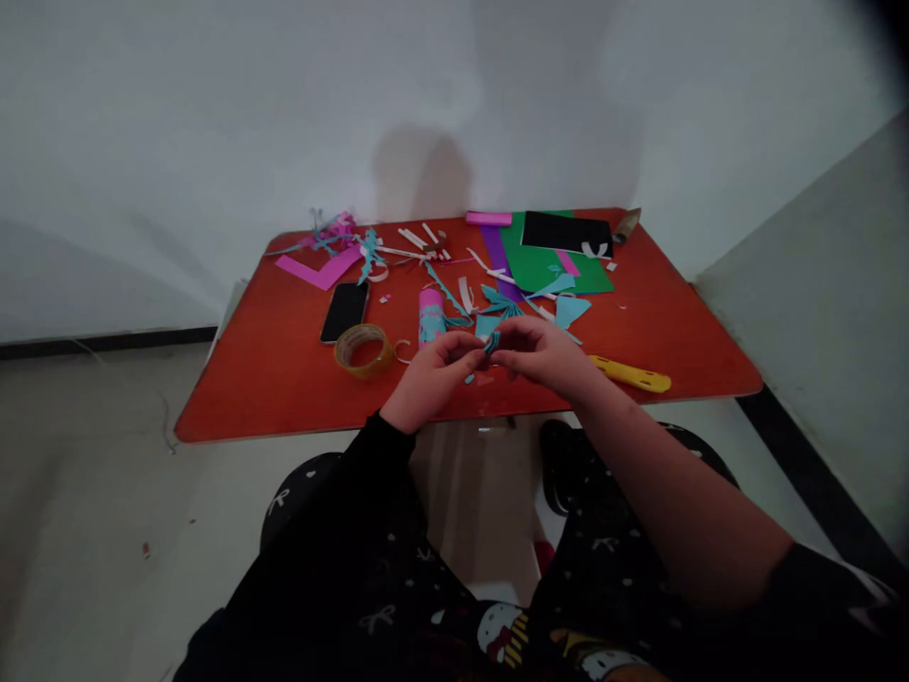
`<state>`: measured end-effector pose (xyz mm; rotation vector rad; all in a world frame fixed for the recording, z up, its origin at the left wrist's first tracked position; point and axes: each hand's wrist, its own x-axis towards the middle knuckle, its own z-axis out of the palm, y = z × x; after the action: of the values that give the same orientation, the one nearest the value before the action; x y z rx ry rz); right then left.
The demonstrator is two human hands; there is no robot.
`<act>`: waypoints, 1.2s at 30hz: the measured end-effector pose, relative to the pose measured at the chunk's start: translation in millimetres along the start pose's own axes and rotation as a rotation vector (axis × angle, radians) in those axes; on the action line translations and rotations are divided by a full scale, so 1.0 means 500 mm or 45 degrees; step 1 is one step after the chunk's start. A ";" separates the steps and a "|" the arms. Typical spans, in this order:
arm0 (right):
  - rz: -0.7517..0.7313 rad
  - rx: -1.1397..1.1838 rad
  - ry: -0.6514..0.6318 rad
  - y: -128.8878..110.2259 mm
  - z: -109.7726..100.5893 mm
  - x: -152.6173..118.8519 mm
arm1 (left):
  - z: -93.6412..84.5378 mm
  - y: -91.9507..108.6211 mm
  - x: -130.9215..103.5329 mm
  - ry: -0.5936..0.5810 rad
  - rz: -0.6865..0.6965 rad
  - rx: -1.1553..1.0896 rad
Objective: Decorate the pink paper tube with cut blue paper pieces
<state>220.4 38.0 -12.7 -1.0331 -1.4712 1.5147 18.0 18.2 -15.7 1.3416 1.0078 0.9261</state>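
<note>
Between my two hands, over the table's front part, is a small piece of folded blue paper (492, 342) with narrow pleats. My left hand (441, 372) pinches its left side with thumb and fingers. From the right, my right hand (543, 355) pinches the other side. Just behind them lie a pleated blue paper fan (501, 303) and a pink roll wrapped in blue paper (430, 317). A roll of tape (363, 351) rests to the left of my left hand. The yellow cutter (630, 373) lies right of my right hand, partly behind my forearm.
The red table (248, 388) stands against a wall. A phone (345, 313), a pink paper piece (321, 270) and paper scraps lie on the left. Green paper (536, 270), a black sheet (566, 233) and blue paper pieces (571, 311) are on the right.
</note>
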 end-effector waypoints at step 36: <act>-0.064 -0.770 0.080 0.009 0.014 -0.003 | -0.013 -0.002 0.006 -0.016 0.045 0.587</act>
<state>214.4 33.6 -16.9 -1.3563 -1.9472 1.0012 13.0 23.0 -16.6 1.7476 1.2395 0.7328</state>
